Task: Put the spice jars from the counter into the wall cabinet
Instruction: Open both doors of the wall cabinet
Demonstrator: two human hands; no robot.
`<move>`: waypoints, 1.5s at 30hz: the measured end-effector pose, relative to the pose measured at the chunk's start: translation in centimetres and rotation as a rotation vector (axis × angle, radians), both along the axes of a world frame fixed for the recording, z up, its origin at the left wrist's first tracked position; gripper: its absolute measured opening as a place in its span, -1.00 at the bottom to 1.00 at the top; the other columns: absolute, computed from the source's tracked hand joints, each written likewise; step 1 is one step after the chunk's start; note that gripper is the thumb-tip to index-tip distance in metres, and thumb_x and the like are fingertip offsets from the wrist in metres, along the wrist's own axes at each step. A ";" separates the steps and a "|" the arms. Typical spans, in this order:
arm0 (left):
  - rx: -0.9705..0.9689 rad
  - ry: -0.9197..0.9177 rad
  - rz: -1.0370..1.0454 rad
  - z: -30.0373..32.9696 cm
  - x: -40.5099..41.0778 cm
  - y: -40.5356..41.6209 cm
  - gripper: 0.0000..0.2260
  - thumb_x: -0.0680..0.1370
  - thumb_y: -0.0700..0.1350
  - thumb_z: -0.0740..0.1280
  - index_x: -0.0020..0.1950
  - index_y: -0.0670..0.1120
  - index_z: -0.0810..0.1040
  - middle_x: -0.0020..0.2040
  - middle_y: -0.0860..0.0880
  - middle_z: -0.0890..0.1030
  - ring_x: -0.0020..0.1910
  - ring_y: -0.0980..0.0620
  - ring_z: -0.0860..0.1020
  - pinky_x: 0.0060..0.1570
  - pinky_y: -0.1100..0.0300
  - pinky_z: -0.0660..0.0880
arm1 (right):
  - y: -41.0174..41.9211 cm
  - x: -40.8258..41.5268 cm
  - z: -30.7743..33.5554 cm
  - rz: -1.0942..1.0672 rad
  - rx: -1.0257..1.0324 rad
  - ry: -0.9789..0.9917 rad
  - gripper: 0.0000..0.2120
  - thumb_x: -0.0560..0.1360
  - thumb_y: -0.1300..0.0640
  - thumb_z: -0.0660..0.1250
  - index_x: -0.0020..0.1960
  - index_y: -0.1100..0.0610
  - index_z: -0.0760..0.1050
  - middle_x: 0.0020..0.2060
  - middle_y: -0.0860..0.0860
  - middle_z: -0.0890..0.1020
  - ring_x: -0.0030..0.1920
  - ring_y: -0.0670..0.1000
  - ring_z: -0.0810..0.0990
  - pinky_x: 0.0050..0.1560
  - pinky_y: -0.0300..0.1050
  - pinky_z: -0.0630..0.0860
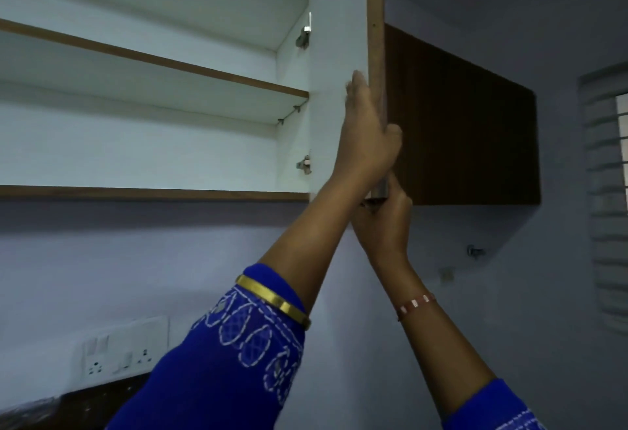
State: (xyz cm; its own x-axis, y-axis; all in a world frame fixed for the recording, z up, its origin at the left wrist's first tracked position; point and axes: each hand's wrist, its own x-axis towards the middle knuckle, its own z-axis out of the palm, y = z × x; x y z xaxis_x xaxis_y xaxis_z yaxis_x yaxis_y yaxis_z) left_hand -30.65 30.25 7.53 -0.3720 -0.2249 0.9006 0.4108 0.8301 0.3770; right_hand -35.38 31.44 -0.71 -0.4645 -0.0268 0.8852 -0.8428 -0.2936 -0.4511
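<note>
From your head camera, the wall cabinet (153, 96) stands open on the left, its white shelves bare where they show, with two metal hinges (303, 35) on the right inner wall. The cabinet door (339, 39) is swung out toward you, so you see its white inner face and brown edge.

Your left hand (368, 137) lies against that inner face, fingers (356, 84) straight and pointing up along the edge, thumb wrapped round the edge to the far side. Your right hand (385, 222) is just below it at the door's bottom corner, fingers curled round the small metal handle (381, 191) there.

No spice jars show in this view, on the shelves or elsewhere. A closed brown cabinet (469, 123) hangs to the right, and a louvred window (608, 191) sits at the far right. Lower left, a white switch and socket plate (125, 351) is on the wall above a dark bench (68, 406) corner.
</note>
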 end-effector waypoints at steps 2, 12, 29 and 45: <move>-0.052 -0.048 0.017 -0.1 -1.8 1.2 -0.26 0.53 -0.27 0.25 0.52 -0.15 -0.21 0.56 -0.12 -0.10 0.54 -0.07 -0.06 0.50 -0.01 0.09 | 1.5 -1.7 0.0 0.079 -0.055 -0.066 -0.59 0.42 0.39 0.37 0.26 0.32 0.44 0.00 0.09 0.60 0.02 -0.08 0.54 -0.13 -0.58 0.45; -0.259 -0.323 0.131 0.0 -11.9 5.9 -0.19 0.55 -0.06 0.29 0.51 -0.16 -0.28 0.54 -0.12 -0.26 0.53 -0.09 -0.20 0.49 0.03 -0.03 | 7.5 -11.6 0.0 0.306 -0.214 -0.394 -0.62 0.37 0.40 0.42 0.17 0.25 0.50 0.05 0.15 0.63 0.07 0.11 0.61 0.11 -0.01 0.58; -0.298 -0.361 0.117 -4.1 -11.0 3.5 -0.44 0.63 -0.03 0.07 0.52 -0.18 -0.13 0.56 -0.14 -0.13 0.54 -0.07 -0.12 0.51 0.06 -0.09 | 6.4 -11.8 -2.0 0.012 -0.084 -0.331 -0.84 0.53 0.28 0.27 0.05 0.34 0.53 -0.07 0.16 0.62 -0.06 0.07 0.59 0.00 -0.18 0.52; -0.144 -0.339 0.370 -15.5 7.6 -12.8 -0.56 0.63 -0.13 0.08 0.50 -0.20 0.11 0.55 -0.18 0.01 0.54 -0.11 0.03 0.49 -0.01 -0.07 | -10.3 3.6 -11.2 0.051 0.114 -0.230 -0.69 0.56 0.15 0.25 0.27 0.22 0.48 0.23 0.11 0.57 0.26 0.03 0.51 0.29 -0.11 0.46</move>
State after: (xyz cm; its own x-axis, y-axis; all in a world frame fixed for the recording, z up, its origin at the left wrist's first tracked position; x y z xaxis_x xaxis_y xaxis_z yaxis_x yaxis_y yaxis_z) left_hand -23.06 17.45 -7.95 -0.5668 -0.2792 0.7751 -0.0449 0.9499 0.3094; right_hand -31.73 21.16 -11.94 -0.6487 -0.1488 0.7464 -0.6997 -0.2691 -0.6618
